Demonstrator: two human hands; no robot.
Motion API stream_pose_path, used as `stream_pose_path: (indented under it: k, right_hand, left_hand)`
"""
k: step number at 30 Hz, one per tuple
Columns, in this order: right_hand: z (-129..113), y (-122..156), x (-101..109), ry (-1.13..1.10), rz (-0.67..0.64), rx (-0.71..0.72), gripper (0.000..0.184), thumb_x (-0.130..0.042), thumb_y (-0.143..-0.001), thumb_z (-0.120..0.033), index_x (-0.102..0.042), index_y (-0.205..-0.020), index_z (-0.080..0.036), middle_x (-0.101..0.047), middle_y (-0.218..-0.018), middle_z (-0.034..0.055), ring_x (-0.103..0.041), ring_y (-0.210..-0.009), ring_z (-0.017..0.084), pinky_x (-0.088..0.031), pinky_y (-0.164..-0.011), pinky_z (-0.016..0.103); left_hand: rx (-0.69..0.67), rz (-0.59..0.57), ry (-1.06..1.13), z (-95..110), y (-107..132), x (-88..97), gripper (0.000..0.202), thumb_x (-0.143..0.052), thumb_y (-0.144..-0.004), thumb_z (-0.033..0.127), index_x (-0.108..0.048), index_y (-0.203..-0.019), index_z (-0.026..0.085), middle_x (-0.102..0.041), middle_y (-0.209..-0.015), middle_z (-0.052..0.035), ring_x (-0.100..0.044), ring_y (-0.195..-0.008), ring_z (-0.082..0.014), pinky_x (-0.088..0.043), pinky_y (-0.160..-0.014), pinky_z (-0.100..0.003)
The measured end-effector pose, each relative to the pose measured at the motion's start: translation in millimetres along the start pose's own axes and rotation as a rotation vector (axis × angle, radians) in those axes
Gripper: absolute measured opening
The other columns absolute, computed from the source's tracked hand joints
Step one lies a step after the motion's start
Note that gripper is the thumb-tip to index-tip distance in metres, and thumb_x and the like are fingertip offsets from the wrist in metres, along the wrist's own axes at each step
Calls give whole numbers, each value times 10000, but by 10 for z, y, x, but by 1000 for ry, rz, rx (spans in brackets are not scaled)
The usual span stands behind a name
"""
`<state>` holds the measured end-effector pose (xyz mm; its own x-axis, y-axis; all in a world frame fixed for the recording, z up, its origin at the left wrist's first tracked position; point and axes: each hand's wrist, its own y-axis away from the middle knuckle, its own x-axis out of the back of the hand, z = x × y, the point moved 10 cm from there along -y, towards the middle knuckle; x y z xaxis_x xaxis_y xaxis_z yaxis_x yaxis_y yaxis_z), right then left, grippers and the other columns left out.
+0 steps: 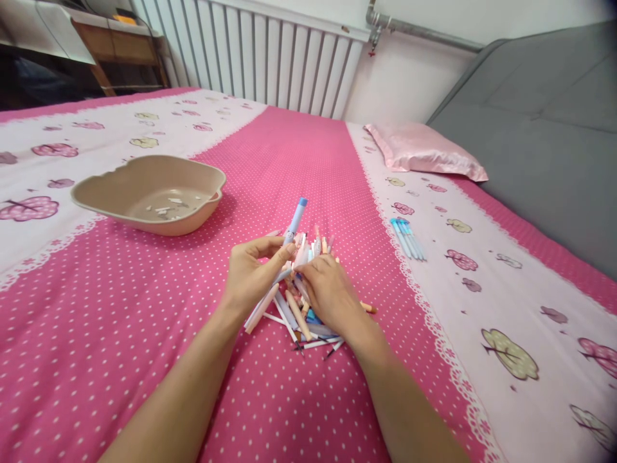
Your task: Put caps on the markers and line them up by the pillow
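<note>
My left hand (253,273) is closed around a pale lavender-blue pen barrel (295,222) with a bluer end, tilted up and away from me. Close beside it, my right hand (332,289) has its fingers pinched together near the barrel's lower end. What lies in that pinch is too small and covered to make out. Under both hands spreads a loose pile of pen parts (299,315): pink, peach and lavender barrels, with thin white refills with dark tips. My right hand hides part of the pile.
At the left, a beige basin (187,225) holds several small white pieces. Several light-blue pens (409,239) lie side by side on the right. A pink pillow (424,151) rests near the grey headboard (535,128). A white radiator (270,54) stands behind the pink dotted bedspread (308,148).
</note>
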<state>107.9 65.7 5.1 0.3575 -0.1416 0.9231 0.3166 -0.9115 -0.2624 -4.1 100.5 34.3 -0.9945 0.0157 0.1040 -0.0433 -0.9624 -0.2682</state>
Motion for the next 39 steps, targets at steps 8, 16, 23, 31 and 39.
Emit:
stream_pose_path:
  k: [8,16,23,31,39]
  right_hand:
    - [28,0,-16,40,-29,-2,193,-513,-892,-276,-692,-925,-211,-591,-875,69,-462,-947,224,-364,-838,340]
    - [12,22,-25,-24,-5,30,209,-566,-853,-288,-683,-1024,-264,-569,-955,75,-441,-997,245,-341,-888,394]
    - [21,13,-39,-56,-10,14,121,-583,-832,-258,-658,-915,-213,-593,-907,67,-442,-971,243,-346,-867,372]
    - [4,-8,59,-93,43,-6,84,-523,-839,-205,-587,-878,-167,-613,-901,86,-494,-983,246,-344,-901,385]
    - [201,18,393,-394,233,-122,184,-486,-816,-97,-558,-958,-190,-648,-939,58,-597,-881,199,-448,-799,344]
  left_hand:
    - [2,-20,-9,-19,7,-18,181,-678,-719,316,-731,-791,158,-713,-739,-29,-634,-675,-137,-484,-641,-213]
    - [8,-21,-17,-30,6,-14,197,-683,-713,328,-733,-780,150,-705,-723,-40,-636,-661,-150,-495,-591,-220]
    - [6,-32,-13,-43,11,-25,203,-682,-717,330,-740,-813,160,-706,-735,-38,-636,-664,-146,-499,-553,-204]
    - [14,-42,-10,-58,14,-38,221,-686,-714,351,-733,-807,156,-706,-758,-40,-629,-662,-147,-528,-599,-234]
    - [-3,-52,-65,-56,15,-33,261,-672,-727,382,-729,-835,151,-717,-791,-52,-642,-695,-164,-528,-633,-252]
